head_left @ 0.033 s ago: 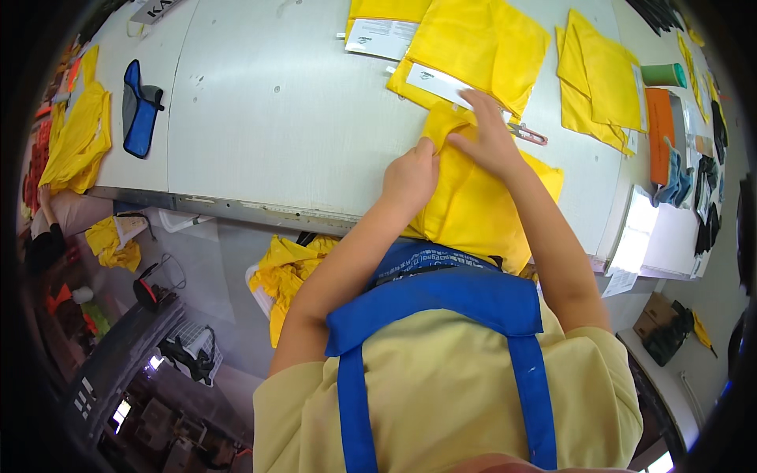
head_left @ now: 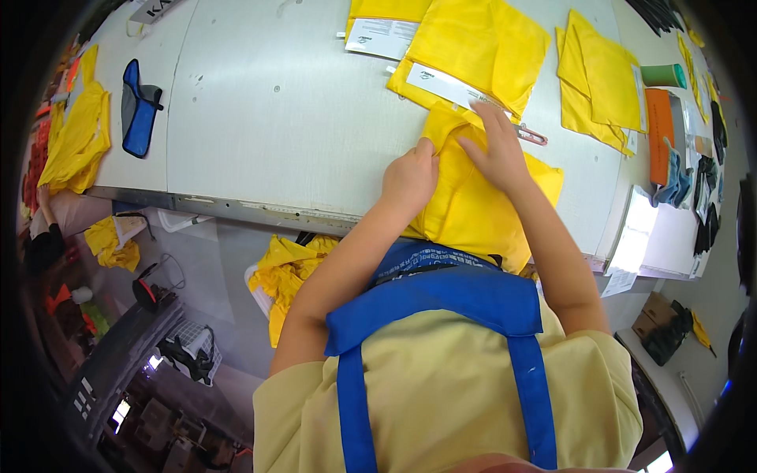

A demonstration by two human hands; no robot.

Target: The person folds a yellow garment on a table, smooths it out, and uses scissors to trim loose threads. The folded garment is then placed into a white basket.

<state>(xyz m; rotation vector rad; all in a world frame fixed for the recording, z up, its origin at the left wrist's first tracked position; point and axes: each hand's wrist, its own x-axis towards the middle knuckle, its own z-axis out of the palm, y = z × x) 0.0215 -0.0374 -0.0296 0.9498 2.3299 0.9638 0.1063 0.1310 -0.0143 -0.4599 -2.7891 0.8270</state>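
Note:
A yellow garment [head_left: 481, 206] lies at the table's near edge, partly folded, with its lower part hanging against my blue apron [head_left: 430, 303]. My left hand [head_left: 412, 175] is closed on the left edge of its upper part. Just to the right, my right hand [head_left: 498, 154] has its fingers stretched out and its thumb apart, over the same cloth. A small pair of thread snips [head_left: 531, 136] with a reddish handle lies beside that hand. Beyond my hands are folded yellow garments [head_left: 493, 55] with white printed cards [head_left: 441, 83].
More folded yellow garments [head_left: 601, 79] lie at right, near a green roll [head_left: 664, 76] and an orange box [head_left: 659, 130]. At left are a blue-and-black pouch [head_left: 142, 110] and a yellow pile [head_left: 83, 134]. Below the table edge [head_left: 260, 217], yellow cloth [head_left: 288, 272] fills a container.
My right hand has shifted slightly right and toward me, its fingers still stretched. My left hand keeps its hold on the yellow garment.

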